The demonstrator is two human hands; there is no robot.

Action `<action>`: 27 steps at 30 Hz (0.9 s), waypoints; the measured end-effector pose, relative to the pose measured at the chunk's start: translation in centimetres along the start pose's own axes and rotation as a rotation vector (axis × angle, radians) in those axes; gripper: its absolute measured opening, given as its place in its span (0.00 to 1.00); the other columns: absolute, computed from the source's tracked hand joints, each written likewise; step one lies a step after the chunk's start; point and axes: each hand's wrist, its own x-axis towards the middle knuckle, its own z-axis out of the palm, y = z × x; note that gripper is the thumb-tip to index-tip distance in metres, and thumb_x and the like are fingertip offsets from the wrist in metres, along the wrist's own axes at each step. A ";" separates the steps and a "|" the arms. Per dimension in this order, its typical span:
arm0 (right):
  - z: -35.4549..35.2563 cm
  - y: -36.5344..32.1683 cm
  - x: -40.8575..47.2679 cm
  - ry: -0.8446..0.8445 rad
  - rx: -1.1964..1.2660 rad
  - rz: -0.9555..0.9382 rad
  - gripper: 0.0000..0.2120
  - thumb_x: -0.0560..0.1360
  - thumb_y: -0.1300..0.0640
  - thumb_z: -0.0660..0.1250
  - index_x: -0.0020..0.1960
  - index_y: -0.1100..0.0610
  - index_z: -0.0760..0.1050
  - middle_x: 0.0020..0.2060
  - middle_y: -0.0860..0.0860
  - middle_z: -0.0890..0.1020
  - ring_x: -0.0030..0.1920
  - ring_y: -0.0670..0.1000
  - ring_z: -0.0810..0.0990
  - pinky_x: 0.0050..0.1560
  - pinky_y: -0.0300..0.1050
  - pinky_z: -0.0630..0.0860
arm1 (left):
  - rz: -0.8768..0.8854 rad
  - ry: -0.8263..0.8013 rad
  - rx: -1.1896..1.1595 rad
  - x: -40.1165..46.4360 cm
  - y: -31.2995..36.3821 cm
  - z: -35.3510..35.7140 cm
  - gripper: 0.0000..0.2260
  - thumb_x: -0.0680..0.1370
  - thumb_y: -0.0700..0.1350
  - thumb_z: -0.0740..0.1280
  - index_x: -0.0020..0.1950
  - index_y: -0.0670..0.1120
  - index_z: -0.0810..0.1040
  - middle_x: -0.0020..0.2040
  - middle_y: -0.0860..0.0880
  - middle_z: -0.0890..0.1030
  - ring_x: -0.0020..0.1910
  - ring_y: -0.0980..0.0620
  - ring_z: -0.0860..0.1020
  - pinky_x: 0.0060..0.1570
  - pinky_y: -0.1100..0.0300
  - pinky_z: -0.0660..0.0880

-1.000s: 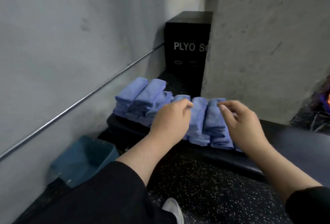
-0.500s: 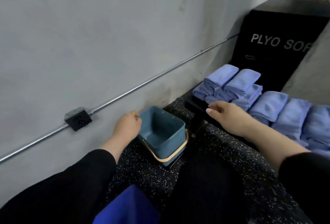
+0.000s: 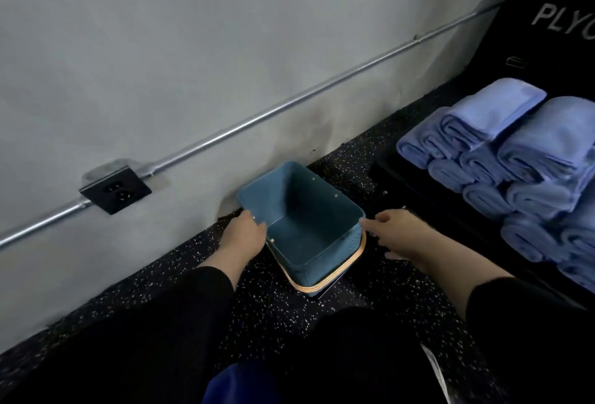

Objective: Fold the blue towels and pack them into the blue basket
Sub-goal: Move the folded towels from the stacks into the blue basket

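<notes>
Nearest the camera, two black sleeves (image 3: 180,323) are reaching forward over a dark speckled floor (image 3: 273,316), and a patch of blue fabric (image 3: 238,386) is showing at the very bottom edge — what it belongs to cannot be told.

Just beyond, the left hand (image 3: 242,236) is resting against the left side of the blue basket (image 3: 322,207), its fingertips touching the rim at the near-left corner; the fingers are only gently bent, and whether they are hooking over the edge cannot be told. The right hand (image 3: 394,233) is lying at the basket's right corner, index finger stretched out to the rim, the other fingers loosely spread and gripping nothing.

The basket is sitting on the floor between the two hands, close to the wall, with nothing inside it. A pale wooden handle (image 3: 325,283) is lying folded down around its near side.

To the right and a little farther off, the blue towels (image 3: 512,162) are lying folded and stacked in rows on a low black platform (image 3: 402,175) — well apart from the basket.

Behind everything, a grey wall (image 3: 193,49) is carrying a metal conduit (image 3: 289,104) that is running diagonally into a black outlet box (image 3: 115,190). In the far right corner a black box (image 3: 553,7) is showing the white letters "PLYO".
</notes>
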 end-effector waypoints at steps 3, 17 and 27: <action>1.8 1.1 2.9 -0.080 0.182 0.130 0.14 0.79 0.46 0.68 0.52 0.56 0.73 0.53 0.54 0.79 0.57 0.57 0.78 0.59 0.57 0.79 | -0.115 -0.015 -0.087 2.8 -0.1 1.6 0.16 0.82 0.49 0.62 0.62 0.38 0.75 0.59 0.40 0.80 0.56 0.39 0.79 0.45 0.57 0.68; 9.0 2.2 9.2 -0.148 0.687 0.314 0.12 0.81 0.63 0.63 0.63 0.54 0.68 0.66 0.55 0.73 0.62 0.61 0.76 0.50 0.58 0.82 | -0.297 -0.112 -0.491 8.7 -3.3 7.1 0.15 0.77 0.45 0.64 0.63 0.50 0.75 0.56 0.48 0.83 0.51 0.48 0.81 0.55 0.46 0.81; 5.8 -0.7 4.5 -0.083 0.725 0.236 0.12 0.78 0.70 0.60 0.55 0.58 0.76 0.54 0.60 0.81 0.55 0.61 0.81 0.40 0.55 0.82 | -0.201 0.163 -0.359 2.8 1.3 -0.1 0.17 0.70 0.52 0.67 0.56 0.47 0.74 0.50 0.48 0.81 0.44 0.47 0.80 0.47 0.49 0.82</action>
